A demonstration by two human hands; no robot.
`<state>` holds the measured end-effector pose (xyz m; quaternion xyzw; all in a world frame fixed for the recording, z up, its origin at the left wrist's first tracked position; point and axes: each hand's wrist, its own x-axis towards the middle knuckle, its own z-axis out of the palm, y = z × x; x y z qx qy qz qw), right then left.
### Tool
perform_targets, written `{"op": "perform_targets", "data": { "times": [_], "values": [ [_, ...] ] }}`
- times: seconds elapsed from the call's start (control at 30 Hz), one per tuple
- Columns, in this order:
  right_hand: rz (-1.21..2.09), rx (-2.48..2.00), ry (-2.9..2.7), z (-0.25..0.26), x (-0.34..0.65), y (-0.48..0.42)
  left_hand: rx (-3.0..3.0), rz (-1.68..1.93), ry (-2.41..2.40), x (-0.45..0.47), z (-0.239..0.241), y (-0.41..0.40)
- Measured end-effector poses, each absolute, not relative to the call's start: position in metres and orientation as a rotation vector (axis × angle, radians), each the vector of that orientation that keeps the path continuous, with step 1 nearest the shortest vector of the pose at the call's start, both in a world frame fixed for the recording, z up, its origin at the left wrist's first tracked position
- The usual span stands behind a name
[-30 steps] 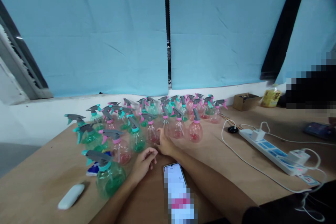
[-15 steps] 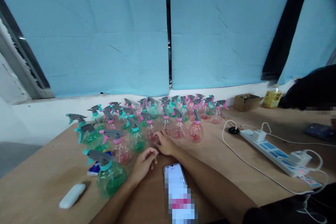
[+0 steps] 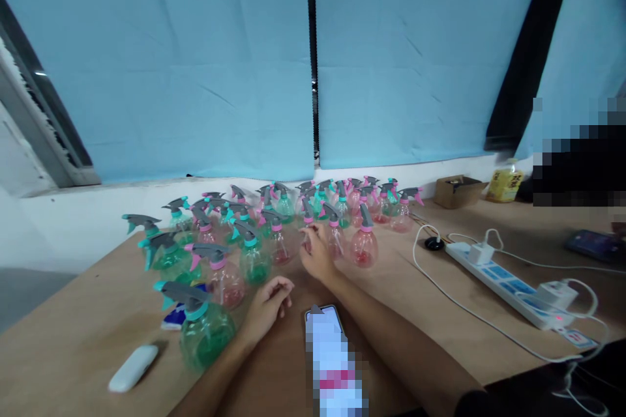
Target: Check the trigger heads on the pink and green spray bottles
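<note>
My left hand [image 3: 270, 305] rests on the table beside the phone, its fingers loosely bent and apart, with nothing in them. My right hand [image 3: 317, 255] is raised in front of a pink spray bottle [image 3: 307, 210] with a grey trigger head, fingers apart around its front. The hand hides most of that bottle, and I cannot tell whether they touch. Pink bottles stand close on either side, one [image 3: 282, 247] to the left and another [image 3: 335, 241] to the right. A green spray bottle [image 3: 208, 335] stands left of my left forearm.
A lit phone [image 3: 328, 345] lies between my forearms. More spray bottles are crowded toward the wall. At left lie a white case [image 3: 134, 369] and a blue packet [image 3: 175, 317]. A power strip [image 3: 508, 287] with cables, a cardboard box [image 3: 457, 193] and a yellow-labelled bottle [image 3: 505, 184] are at right.
My right hand has moved up and slightly right, from beside the pink bottle to in front of it. My left hand stays where it was.
</note>
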<state>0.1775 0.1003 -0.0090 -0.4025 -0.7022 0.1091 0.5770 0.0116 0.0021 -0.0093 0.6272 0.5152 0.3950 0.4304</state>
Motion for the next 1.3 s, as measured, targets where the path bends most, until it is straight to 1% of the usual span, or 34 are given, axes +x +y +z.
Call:
{"op": "perform_targets", "data": {
  "times": [0.13,0.37,0.53,0.93,1.2,1.3],
  "values": [
    [0.275,-0.971,-1.619,-0.011,0.183,0.112,1.570,0.979,1.271,0.010,-0.013,0.004],
    [0.458,-1.010,-1.726,-0.015,0.181,0.127,1.563,0.978,1.255,0.009,-0.017,0.006],
    [0.459,-1.020,-1.748,-0.016,0.178,0.128,1.556,0.976,1.237,0.010,-0.016,0.005],
    [0.196,-1.193,-1.770,-0.007,0.177,0.115,1.552,0.977,1.231,0.011,-0.013,0.004],
    [0.027,-1.142,-1.631,-0.002,0.176,0.099,1.554,0.997,1.227,0.011,-0.012,0.003],
    [0.023,-1.081,-1.554,-0.001,0.173,0.094,1.568,1.031,1.209,0.011,-0.010,0.003]
  ]
}}
